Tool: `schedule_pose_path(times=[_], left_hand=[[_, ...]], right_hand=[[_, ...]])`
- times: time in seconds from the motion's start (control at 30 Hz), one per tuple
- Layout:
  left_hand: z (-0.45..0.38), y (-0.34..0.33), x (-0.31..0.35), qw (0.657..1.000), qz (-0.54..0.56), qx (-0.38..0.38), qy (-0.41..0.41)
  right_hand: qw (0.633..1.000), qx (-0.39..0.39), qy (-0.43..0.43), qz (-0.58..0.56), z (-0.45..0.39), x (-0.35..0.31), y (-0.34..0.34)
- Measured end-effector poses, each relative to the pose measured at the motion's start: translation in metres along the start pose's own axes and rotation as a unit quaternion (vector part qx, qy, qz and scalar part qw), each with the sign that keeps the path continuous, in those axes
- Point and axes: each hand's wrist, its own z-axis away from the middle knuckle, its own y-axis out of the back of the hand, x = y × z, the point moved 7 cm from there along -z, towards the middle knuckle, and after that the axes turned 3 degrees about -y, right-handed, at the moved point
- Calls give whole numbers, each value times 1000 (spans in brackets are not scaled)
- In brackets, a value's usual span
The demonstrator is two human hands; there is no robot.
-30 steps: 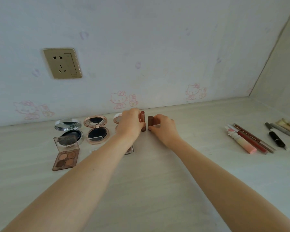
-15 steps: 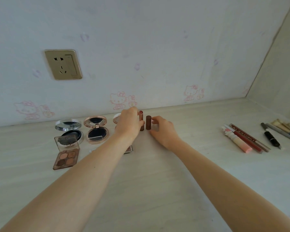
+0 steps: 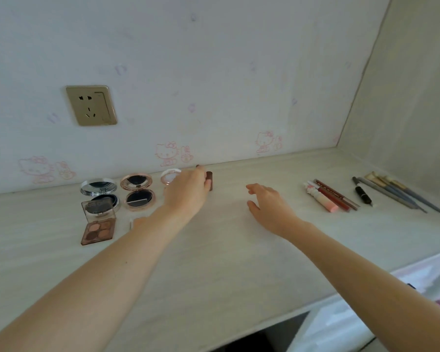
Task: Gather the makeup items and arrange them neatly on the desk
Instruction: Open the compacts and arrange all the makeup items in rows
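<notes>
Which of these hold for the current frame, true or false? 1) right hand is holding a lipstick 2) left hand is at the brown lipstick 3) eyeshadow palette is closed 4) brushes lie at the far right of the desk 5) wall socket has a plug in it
1) False. The right hand is open above the desk and holds nothing.
2) True. The left hand touches the upright brown lipstick; whether it grips it cannot be told.
3) False. The eyeshadow palette lies open, its clear lid raised.
4) True. The brushes lie at the far right.
5) False. The socket is empty.
</notes>
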Motion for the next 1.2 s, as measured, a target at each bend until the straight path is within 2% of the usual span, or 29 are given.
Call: schedule_pose_path(times=[0.4,0.73,0.93,1.2], left_hand=[[21,-65,132,986,58,-54,-149],[-7,-125,250,950,82,-106,-281],[-37,-165,301,943,76,-127,-299],[-65,-201,321,941,102,-203,-252]], right_hand=[[994,29,-70,81,72,98,77],[983,63,-130,115,73,204,127],[974,82,-154,145,54,242,136],[971,102,-177,125,36,262,131]])
